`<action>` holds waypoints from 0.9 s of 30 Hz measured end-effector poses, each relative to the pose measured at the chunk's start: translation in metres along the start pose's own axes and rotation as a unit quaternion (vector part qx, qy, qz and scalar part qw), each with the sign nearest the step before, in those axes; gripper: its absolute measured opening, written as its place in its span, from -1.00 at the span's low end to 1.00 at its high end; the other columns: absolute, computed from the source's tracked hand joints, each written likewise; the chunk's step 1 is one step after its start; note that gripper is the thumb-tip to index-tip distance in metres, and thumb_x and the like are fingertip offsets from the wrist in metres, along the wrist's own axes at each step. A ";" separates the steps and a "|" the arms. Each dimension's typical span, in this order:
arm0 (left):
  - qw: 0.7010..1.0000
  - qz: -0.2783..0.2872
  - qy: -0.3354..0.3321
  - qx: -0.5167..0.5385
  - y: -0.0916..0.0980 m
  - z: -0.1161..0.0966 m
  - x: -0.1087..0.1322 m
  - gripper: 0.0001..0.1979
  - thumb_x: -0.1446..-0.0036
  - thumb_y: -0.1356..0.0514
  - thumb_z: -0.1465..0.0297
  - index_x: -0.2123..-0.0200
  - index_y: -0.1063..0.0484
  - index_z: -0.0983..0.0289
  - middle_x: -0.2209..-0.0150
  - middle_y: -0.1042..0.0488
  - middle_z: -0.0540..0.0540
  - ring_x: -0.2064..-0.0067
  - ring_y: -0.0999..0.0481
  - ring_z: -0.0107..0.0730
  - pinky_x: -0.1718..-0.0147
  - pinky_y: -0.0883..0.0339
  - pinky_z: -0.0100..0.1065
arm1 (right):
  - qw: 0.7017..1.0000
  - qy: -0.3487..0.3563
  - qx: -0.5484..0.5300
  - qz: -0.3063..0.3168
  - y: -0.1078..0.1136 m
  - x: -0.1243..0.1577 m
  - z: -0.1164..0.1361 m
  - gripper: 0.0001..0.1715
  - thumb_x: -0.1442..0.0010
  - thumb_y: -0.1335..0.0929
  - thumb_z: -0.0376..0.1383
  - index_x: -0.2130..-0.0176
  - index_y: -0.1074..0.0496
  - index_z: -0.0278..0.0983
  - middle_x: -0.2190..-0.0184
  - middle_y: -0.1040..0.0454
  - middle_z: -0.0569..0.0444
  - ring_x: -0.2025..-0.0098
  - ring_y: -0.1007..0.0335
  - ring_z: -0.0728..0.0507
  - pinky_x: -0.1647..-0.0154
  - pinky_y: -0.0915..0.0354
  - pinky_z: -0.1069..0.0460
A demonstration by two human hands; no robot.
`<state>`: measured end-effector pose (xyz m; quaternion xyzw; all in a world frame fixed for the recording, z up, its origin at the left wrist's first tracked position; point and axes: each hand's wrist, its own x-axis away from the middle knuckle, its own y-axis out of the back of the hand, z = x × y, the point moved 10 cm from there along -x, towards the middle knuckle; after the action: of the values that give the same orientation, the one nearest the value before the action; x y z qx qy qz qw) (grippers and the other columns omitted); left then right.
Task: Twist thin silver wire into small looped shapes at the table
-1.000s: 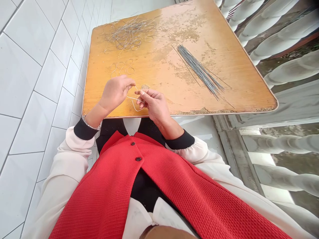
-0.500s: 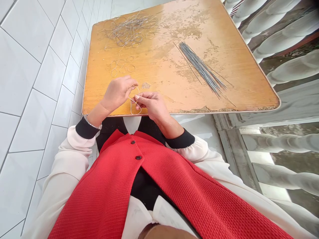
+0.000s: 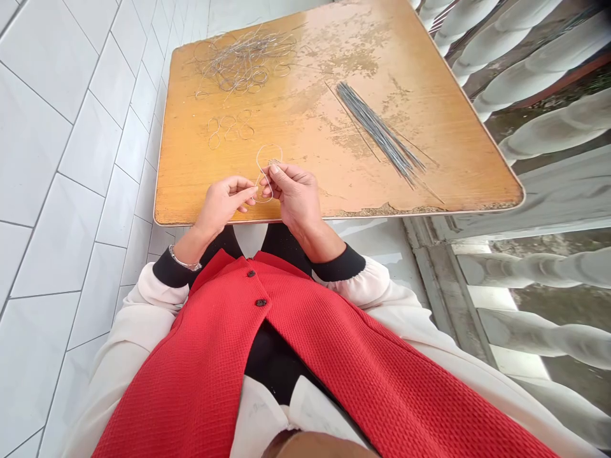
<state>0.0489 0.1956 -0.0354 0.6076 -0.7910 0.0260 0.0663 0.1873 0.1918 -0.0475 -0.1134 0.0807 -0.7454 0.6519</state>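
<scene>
Item, my right hand (image 3: 296,197): closed to a pinch, with the thumb and fingers (image 3: 275,175) bunched on a bent wire (image 3: 266,166). It has hold of that wire, and the hand hides part of it.

Item, the bent wire: a thin, pale double loop, held up in front of me over the near edge of the table, between my hands. Its upper loop stands clear above my right hand.

Item, my left hand (image 3: 222,205): half open, palm turned up, fingers (image 3: 243,191) lightly curled and just beside the wire's lower loop. I cannot tell whether they touch it or have any hold.

Item, a wooden table (image 3: 453,181): orange top, worn and blotchy, with a flaked strip (image 3: 382,210) along the near edge.

On the table, far left, a tangle of wire pieces (image 3: 243,60). Nearer my hands, a small group of figure-eight wire shapes (image 3: 229,127). To the right, a bundle of straight wires (image 3: 382,130) lying at a slant, a few strays apart from it.

On me: a metal bracelet (image 3: 184,263) on the left wrist, black cuffs (image 3: 338,264), cream sleeves (image 3: 124,324), a red buttoned waistcoat (image 3: 252,356).

Around: white floor tiles (image 3: 62,191) to my left, concrete balusters (image 3: 539,83) to my right.
</scene>
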 end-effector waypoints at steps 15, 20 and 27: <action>0.995 0.023 -0.003 0.094 -0.010 0.007 0.000 -0.84 -0.14 -0.27 0.58 0.46 -0.46 0.27 0.55 -0.50 -0.07 0.56 -0.31 -0.66 0.58 -0.09 -0.51 | 0.998 -0.005 0.002 0.064 -0.011 0.006 0.005 -0.67 -0.13 -0.53 -0.09 0.46 -0.51 -0.27 0.65 -0.32 0.23 0.60 -0.19 0.08 0.52 -0.23 0.14; 0.996 0.020 0.005 0.087 -0.007 0.007 -0.001 -0.80 -0.12 -0.28 0.60 0.51 -0.47 0.27 0.59 -0.48 -0.08 0.60 -0.24 -0.68 0.60 -0.05 -0.52 | 0.997 0.007 0.029 0.074 -0.012 0.008 0.003 -0.68 -0.12 -0.53 -0.09 0.46 -0.54 -0.27 0.63 -0.35 0.21 0.58 -0.22 0.08 0.49 -0.26 0.13; 0.995 -0.033 0.016 0.097 0.002 0.006 0.000 -0.86 -0.14 -0.29 0.58 0.45 -0.51 0.29 0.56 -0.49 -0.07 0.57 -0.35 -0.69 0.59 -0.17 -0.55 | 0.997 -0.010 0.028 0.071 0.002 0.007 0.003 -0.67 -0.05 -0.55 -0.04 0.33 -0.61 -0.24 0.43 -0.55 0.13 0.43 -0.41 0.04 0.34 -0.39 0.11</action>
<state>0.0462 0.1954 -0.0415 0.6362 -0.7634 0.1101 0.0200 0.1893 0.1847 -0.0448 -0.0961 0.0610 -0.6979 0.7071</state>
